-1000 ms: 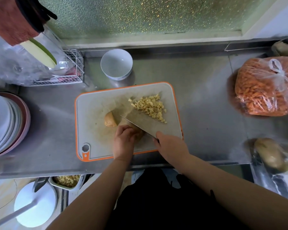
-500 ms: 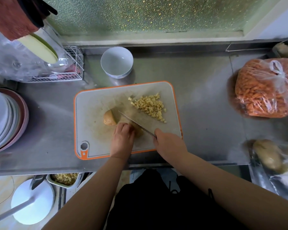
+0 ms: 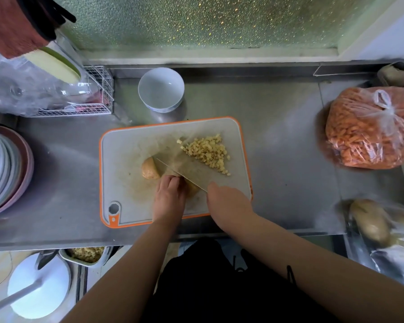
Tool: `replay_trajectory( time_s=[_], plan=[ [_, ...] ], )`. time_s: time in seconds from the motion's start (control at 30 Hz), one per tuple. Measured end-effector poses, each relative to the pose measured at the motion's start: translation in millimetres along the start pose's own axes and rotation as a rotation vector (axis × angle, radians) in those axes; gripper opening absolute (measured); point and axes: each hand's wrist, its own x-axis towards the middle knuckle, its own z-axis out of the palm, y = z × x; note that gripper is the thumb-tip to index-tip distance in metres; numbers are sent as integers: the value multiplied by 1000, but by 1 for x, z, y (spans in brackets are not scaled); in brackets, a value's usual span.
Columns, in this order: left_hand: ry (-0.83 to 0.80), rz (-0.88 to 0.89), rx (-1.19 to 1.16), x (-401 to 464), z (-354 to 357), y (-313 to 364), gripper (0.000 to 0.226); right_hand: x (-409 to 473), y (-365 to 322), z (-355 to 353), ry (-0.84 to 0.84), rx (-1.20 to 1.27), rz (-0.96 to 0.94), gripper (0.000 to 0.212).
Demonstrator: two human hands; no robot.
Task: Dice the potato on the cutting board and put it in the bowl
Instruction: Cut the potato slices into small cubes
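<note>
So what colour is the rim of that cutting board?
Orange, round the pale grey cutting board; clearest in the head view.

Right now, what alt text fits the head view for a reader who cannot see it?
A person's left hand holds a potato piece on an orange-rimmed cutting board while the right hand works a knife through it. Diced potato is piled at the board's far right; an empty white bowl stands behind the board on the steel counter.

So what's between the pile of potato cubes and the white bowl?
In the head view, only bare cutting board and a strip of steel counter separate the diced potato from the white bowl.
</note>
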Motion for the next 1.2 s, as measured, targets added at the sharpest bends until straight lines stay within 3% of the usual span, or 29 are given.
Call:
replay_trajectory(
  time_s=[0.5, 0.67, 0.8, 1.0, 1.2],
  plan=[
    [44, 23, -31, -3, 5, -3, 14, 14, -7, -21, -157, -39, 38, 26],
    [64, 23, -46, -4, 6, -4, 14, 16, 5, 5, -129, 3, 57, 22],
    [88, 23, -50, -6, 6, -3, 18, 15, 11, 30, 1, 19, 46, 15],
    [99, 46, -55, -9, 4, -5, 13, 24, 27, 11, -128, 244, 67, 28],
    [76, 28, -38, -7, 1, -2, 9, 8, 14, 7, -12, 197, 26, 25]
  ],
)
